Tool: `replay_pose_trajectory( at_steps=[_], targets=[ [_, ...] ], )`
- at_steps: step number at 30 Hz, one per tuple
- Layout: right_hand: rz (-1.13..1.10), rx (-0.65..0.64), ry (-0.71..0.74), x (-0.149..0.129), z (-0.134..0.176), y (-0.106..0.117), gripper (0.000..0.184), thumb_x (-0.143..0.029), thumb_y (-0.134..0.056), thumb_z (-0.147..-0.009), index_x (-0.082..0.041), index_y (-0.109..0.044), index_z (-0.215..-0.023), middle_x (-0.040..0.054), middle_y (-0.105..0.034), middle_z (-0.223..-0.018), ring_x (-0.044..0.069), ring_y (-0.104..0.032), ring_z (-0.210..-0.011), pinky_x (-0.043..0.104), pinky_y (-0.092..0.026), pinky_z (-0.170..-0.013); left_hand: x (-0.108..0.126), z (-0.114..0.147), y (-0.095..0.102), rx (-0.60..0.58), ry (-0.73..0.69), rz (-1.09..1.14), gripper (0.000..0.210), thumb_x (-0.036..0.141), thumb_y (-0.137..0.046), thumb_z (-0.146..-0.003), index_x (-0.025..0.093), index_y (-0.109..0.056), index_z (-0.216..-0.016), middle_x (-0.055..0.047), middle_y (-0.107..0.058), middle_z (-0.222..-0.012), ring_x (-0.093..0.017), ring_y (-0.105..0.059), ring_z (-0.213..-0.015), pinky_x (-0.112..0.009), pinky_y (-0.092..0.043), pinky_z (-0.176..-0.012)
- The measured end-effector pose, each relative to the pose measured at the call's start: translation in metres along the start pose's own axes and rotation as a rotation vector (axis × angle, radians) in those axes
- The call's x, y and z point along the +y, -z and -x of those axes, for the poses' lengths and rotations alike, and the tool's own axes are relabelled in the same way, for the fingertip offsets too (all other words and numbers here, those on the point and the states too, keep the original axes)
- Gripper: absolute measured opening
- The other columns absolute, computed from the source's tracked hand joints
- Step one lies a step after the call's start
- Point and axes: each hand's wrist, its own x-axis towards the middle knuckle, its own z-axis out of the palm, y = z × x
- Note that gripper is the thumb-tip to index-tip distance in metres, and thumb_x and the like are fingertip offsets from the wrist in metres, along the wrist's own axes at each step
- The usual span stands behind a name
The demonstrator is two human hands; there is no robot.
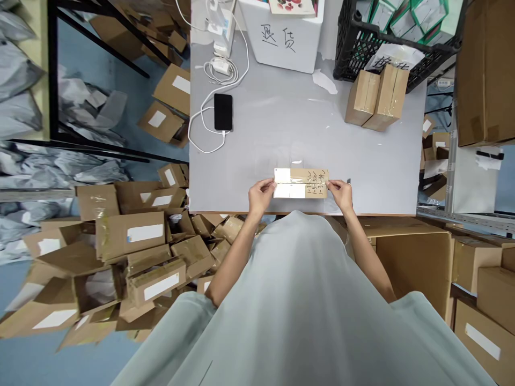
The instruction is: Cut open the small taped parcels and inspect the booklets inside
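Note:
A small flat cardboard box (pixel 301 183) lies near the front edge of the grey table, directly before my body. White labels cover its left half, and handwritten numbers with tick marks run over the right half. Shiny clear tape crosses its top. My left hand (pixel 260 197) pinches the box's left end between thumb and fingers. At the opposite end, my right hand (pixel 341 194) has its fingertips closed on the box's edge. A small dark object (pixel 348 181) shows beside the right hand; its kind is too small to tell.
A black phone (pixel 223 112) with a white cable (pixel 205 104) lies at the table's left. Behind stand a white bin (pixel 281 40) and a black crate (pixel 362 40), with two cardboard boxes (pixel 376 99) before it. Opened cartons (pixel 147 236) crowd the floor at left.

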Motion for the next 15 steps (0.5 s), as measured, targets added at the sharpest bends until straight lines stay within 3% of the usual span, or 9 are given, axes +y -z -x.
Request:
replay_pose_trajectory(
  at_steps=[9,15],
  targets=[
    [0.002,-0.005,-0.058,0.013,-0.006,-0.016,0.034,-0.050,-0.074,-0.096,-0.021,-0.089,-0.104,0.0125,-0.086,-0.113,0.031,-0.083,-0.101,0.047,-0.066,-0.099,-0.011,-0.012,-0.007,-0.001,0.071,-0.020,0.029,0.029,-0.080,-0.086,0.015,-0.084,-0.112,-0.012,-0.086,-0.113,-0.029,-0.081,-0.107,-0.046,-0.066,-0.106],
    [0.021,-0.040,-0.026,0.027,-0.010,-0.014,0.040,-0.050,-0.066,-0.102,-0.022,-0.085,-0.123,0.0135,-0.083,-0.128,0.030,-0.082,-0.104,0.049,-0.065,-0.105,-0.021,-0.021,-0.008,-0.053,0.015,-0.063,0.035,0.037,-0.071,-0.097,0.016,-0.082,-0.122,-0.012,-0.083,-0.129,-0.028,-0.078,-0.118,-0.043,-0.062,-0.112]
  ],
)
